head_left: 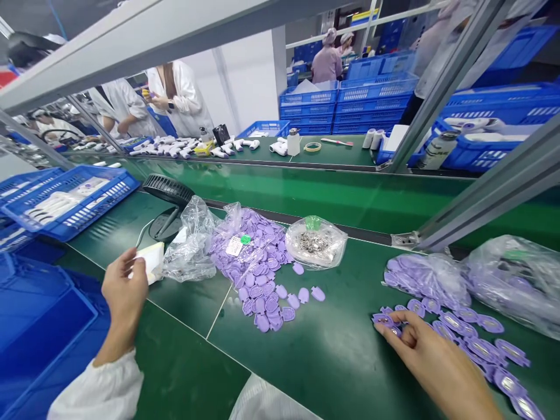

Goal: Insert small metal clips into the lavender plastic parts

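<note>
My right hand [413,344] pinches a small purple plastic piece [382,319] between thumb and fingers, just above the bench at the right. Beside it lie several purple pieces with shiny metal inserts [483,350]. My left hand [126,289] is raised at the left, fingers curled toward the thumb; anything in them is too small or hidden to make out. Right behind it is a white packet [151,261] with a yellowish edge. A heap of plain purple oval pieces [262,274] spills from a clear bag in the middle. Small metal parts [314,244] fill another clear bag.
A black fan [168,189] and a crumpled clear bag [190,245] stand behind my left hand. Bags of purple pieces [422,274] lie at the right. Blue crates [70,201] are at the left. Metal posts and a green belt [306,189] run behind; co-workers stand beyond.
</note>
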